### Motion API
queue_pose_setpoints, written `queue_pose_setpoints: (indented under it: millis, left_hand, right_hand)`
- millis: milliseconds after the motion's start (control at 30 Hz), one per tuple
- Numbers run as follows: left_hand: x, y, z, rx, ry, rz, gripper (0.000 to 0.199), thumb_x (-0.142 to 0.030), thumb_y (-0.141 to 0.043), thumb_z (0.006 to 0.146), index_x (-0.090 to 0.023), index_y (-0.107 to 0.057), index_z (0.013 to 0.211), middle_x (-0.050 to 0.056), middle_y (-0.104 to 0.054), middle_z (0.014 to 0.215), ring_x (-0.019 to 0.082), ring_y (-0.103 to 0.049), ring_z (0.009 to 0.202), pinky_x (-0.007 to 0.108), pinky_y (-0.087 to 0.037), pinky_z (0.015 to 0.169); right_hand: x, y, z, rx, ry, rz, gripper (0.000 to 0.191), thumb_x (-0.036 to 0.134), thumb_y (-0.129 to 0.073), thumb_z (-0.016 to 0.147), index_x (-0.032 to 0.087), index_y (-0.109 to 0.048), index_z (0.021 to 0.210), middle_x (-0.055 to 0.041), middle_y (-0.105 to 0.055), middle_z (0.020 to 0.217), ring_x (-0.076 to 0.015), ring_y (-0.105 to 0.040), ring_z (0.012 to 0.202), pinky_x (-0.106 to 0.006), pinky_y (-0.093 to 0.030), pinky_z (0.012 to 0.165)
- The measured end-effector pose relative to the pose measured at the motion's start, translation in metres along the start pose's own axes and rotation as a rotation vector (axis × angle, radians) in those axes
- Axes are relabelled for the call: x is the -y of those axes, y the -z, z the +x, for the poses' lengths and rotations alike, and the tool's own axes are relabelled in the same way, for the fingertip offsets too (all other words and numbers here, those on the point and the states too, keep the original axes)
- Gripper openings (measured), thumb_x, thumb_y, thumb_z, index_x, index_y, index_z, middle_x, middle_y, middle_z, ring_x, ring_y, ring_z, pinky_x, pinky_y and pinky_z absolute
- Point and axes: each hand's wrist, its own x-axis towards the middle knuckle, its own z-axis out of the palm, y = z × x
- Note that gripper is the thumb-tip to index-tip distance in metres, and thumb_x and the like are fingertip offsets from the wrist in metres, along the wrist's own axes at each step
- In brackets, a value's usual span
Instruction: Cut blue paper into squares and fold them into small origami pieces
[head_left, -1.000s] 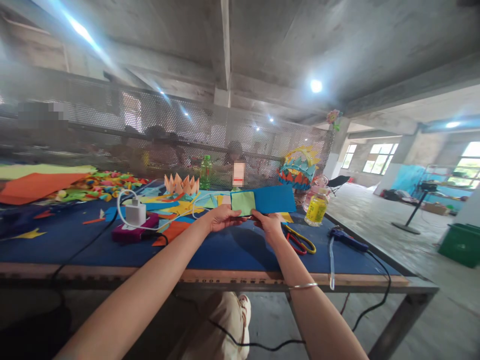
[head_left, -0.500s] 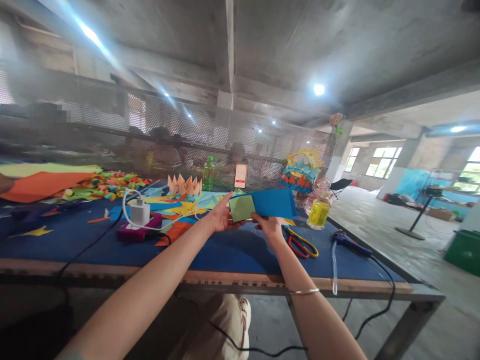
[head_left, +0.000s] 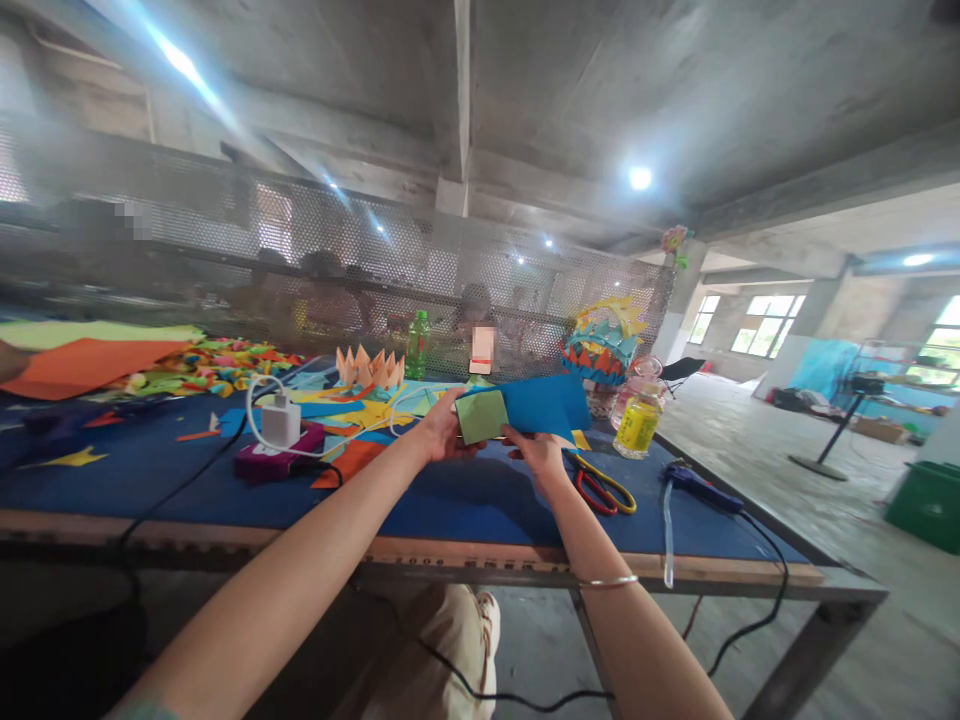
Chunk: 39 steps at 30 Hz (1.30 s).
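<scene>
Above the front of the blue-topped table, my left hand [head_left: 445,428] grips a small green paper square [head_left: 482,416] along with the left end of a blue paper piece [head_left: 551,402]. My right hand [head_left: 537,452] pinches the lower edge of these papers, close to the green square's right corner. The blue paper reaches out to the right, over the fingers. Just right of my right hand lie scissors [head_left: 606,487] with red and yellow handles. Part of the scissors is hidden under the paper.
A glue gun [head_left: 705,490] with a clear stick lies at the table's right, by a yellow-labelled bottle [head_left: 638,425]. Behind stand paper crowns [head_left: 600,345], a green bottle [head_left: 418,347] and a phone [head_left: 481,350]. Leftward are a purple power strip [head_left: 277,452], cables and paper scraps [head_left: 217,365].
My hands and the papers have barely shifted; the blue paper's right part hangs at a slightly different angle. At far left, the orange sheet has moved a little left.
</scene>
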Motion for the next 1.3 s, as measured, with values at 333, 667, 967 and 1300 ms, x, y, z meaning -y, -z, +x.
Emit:
queue_pose_setpoints:
  millis: [333,667,967,1300]
  left_hand:
    - [-0.001,-0.002,-0.002,0.018,-0.024,-0.003,0.058,-0.068,-0.041,0.079,-0.016,-0.068,0.080,0.010,-0.069,0.064,0.023,-0.065,0.055,0.029,-0.047,0.049]
    - [0.007,-0.012,-0.005,0.026,-0.201,0.011,0.027,-0.035,-0.067,0.084,-0.013,-0.066,0.100,0.006,-0.073,0.079,0.017,-0.068,0.061,0.027,-0.053,0.060]
    - [0.007,-0.010,-0.002,0.051,-0.213,-0.016,0.021,-0.025,-0.055,0.094,-0.011,-0.062,0.108,0.007,-0.071,0.092,0.015,-0.068,0.070,0.027,-0.056,0.061]
    - [0.005,-0.006,0.000,0.047,-0.231,-0.052,0.025,-0.031,-0.055,0.094,-0.013,-0.061,0.110,0.006,-0.067,0.099,0.015,-0.067,0.079,0.033,-0.057,0.070]
  right_hand:
    - [0.000,0.000,0.000,0.020,0.006,0.066,0.019,0.031,-0.059,0.092,0.012,-0.062,0.095,-0.0017,-0.065,0.087,-0.0117,-0.063,0.070,-0.027,-0.054,0.062]
    - [0.001,-0.002,-0.001,0.005,0.009,0.169,0.022,0.031,-0.058,0.093,0.012,-0.061,0.103,-0.0036,-0.065,0.093,-0.0125,-0.064,0.073,-0.028,-0.055,0.063]
    - [0.006,0.002,-0.003,0.019,-0.003,0.244,0.025,0.035,-0.064,0.087,0.011,-0.064,0.078,0.0013,-0.066,0.067,-0.0097,-0.062,0.057,-0.023,-0.052,0.055]
    - [0.007,0.002,-0.002,-0.019,0.010,0.332,0.025,0.033,-0.076,0.072,0.011,-0.065,0.066,0.0013,-0.064,0.057,-0.0094,-0.060,0.051,-0.021,-0.048,0.050]
